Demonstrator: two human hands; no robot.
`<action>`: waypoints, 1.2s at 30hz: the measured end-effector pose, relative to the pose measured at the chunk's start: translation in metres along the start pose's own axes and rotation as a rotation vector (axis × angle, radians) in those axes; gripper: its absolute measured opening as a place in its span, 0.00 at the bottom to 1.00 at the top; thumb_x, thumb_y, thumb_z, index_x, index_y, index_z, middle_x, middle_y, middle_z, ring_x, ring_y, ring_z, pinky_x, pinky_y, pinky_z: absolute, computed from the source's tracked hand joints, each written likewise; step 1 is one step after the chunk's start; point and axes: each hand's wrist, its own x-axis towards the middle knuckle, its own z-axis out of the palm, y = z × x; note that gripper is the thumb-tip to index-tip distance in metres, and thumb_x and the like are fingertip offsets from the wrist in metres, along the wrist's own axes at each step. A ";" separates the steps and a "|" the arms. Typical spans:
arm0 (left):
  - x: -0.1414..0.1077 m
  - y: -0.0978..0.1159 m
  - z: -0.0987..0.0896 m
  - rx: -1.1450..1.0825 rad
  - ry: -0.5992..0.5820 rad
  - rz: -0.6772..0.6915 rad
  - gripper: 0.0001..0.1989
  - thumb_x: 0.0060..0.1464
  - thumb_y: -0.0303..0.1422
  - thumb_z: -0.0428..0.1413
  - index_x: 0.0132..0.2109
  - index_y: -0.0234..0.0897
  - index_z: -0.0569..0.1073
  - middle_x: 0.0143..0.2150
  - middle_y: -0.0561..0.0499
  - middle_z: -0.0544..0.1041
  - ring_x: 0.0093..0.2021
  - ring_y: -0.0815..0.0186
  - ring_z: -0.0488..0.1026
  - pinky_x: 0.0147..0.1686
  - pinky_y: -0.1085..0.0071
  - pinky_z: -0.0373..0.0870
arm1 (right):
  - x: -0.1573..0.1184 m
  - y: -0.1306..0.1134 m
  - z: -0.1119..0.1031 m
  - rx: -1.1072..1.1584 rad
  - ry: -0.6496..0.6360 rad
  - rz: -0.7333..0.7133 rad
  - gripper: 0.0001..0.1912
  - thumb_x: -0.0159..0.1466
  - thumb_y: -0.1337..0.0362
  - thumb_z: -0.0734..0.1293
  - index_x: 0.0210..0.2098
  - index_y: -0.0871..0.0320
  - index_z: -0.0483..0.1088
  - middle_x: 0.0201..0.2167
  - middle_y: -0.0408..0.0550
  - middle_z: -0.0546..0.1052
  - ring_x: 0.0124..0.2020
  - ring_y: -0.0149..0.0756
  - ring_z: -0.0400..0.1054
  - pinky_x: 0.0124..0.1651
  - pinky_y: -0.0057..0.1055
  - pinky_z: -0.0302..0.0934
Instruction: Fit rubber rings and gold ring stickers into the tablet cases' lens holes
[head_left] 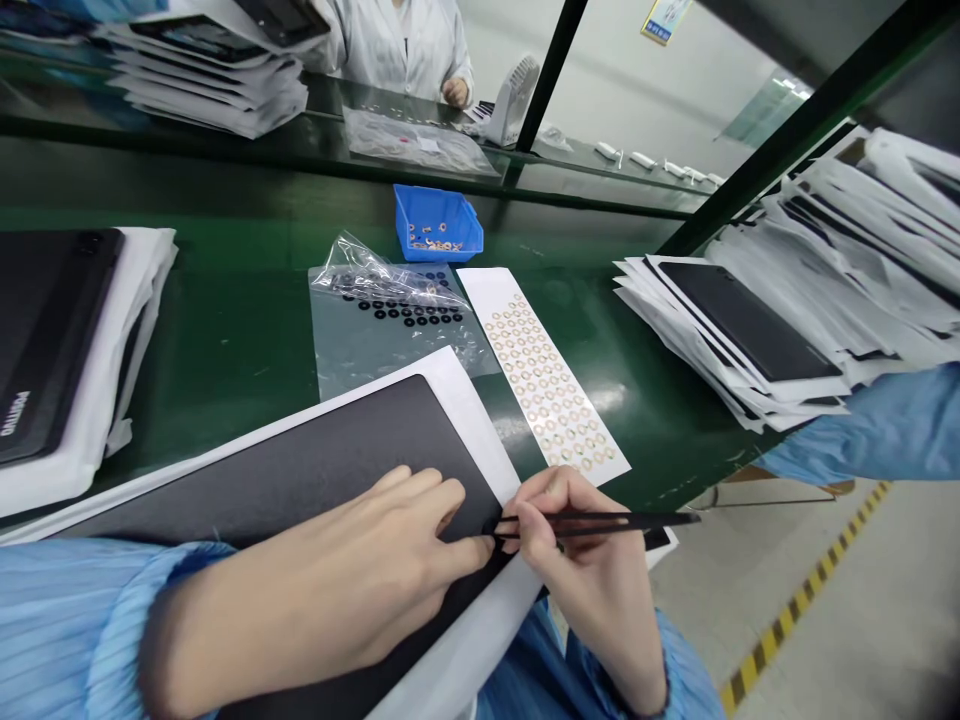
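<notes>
A black tablet (360, 440) lies slantwise before me on a white sleeve (465, 400), part of it hidden under my arm. My left hand (382, 560) rests over it with curled fingers, the thumb pressed down near its right edge. Any object beneath those fingers is hidden. Black tweezers (600, 520) are pinched in my right hand (577, 550), their tips meeting the tablet edge beside my left thumb. What the tips grip is too small to tell. Beyond my hands lie a white sheet of ring stickers (551, 385) and a clear sheet with black rings (420, 318).
A blue bin (439, 225) of small parts stands at the back. Stacks of sleeved tablets sit at left (60, 340) and right (757, 320). A blue sleeve (885, 425) reaches in from the right. Across the shelf is a person in a white coat (405, 50).
</notes>
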 end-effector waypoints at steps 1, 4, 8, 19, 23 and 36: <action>0.000 0.000 0.000 0.001 -0.004 0.001 0.14 0.56 0.22 0.53 0.49 0.41 0.70 0.34 0.52 0.65 0.37 0.61 0.63 0.35 0.69 0.57 | 0.001 0.000 -0.001 0.006 -0.014 -0.001 0.09 0.59 0.71 0.65 0.24 0.57 0.63 0.24 0.42 0.71 0.23 0.30 0.68 0.25 0.26 0.66; 0.000 0.000 0.001 0.002 -0.003 0.008 0.14 0.57 0.22 0.53 0.48 0.41 0.70 0.34 0.52 0.65 0.37 0.61 0.63 0.35 0.69 0.57 | 0.003 0.000 -0.002 0.028 -0.052 -0.008 0.09 0.58 0.72 0.65 0.23 0.57 0.63 0.23 0.41 0.71 0.22 0.29 0.67 0.25 0.25 0.65; 0.000 0.000 0.001 0.001 -0.007 0.011 0.14 0.57 0.22 0.54 0.48 0.41 0.70 0.34 0.52 0.64 0.37 0.62 0.63 0.34 0.70 0.56 | 0.006 0.000 -0.004 0.059 -0.079 -0.005 0.09 0.58 0.72 0.65 0.23 0.57 0.64 0.23 0.41 0.71 0.21 0.28 0.66 0.25 0.24 0.64; 0.000 0.000 -0.001 -0.018 -0.024 -0.005 0.14 0.57 0.22 0.52 0.48 0.41 0.71 0.34 0.51 0.65 0.36 0.62 0.63 0.34 0.70 0.57 | 0.002 0.008 -0.002 0.158 -0.030 -0.014 0.08 0.59 0.72 0.66 0.24 0.58 0.64 0.24 0.40 0.71 0.20 0.26 0.68 0.24 0.21 0.65; 0.000 0.000 -0.001 -0.015 -0.019 -0.005 0.14 0.57 0.22 0.53 0.48 0.41 0.71 0.35 0.51 0.65 0.36 0.62 0.63 0.34 0.70 0.57 | -0.001 0.009 0.000 0.107 0.017 -0.025 0.08 0.59 0.72 0.66 0.25 0.58 0.64 0.24 0.41 0.71 0.20 0.27 0.68 0.24 0.23 0.66; 0.001 0.000 0.000 -0.020 -0.025 0.002 0.14 0.57 0.22 0.53 0.48 0.41 0.71 0.34 0.52 0.65 0.35 0.63 0.62 0.33 0.71 0.56 | 0.008 0.002 -0.007 0.043 -0.146 0.034 0.08 0.57 0.72 0.65 0.23 0.57 0.64 0.23 0.41 0.71 0.22 0.28 0.67 0.25 0.24 0.65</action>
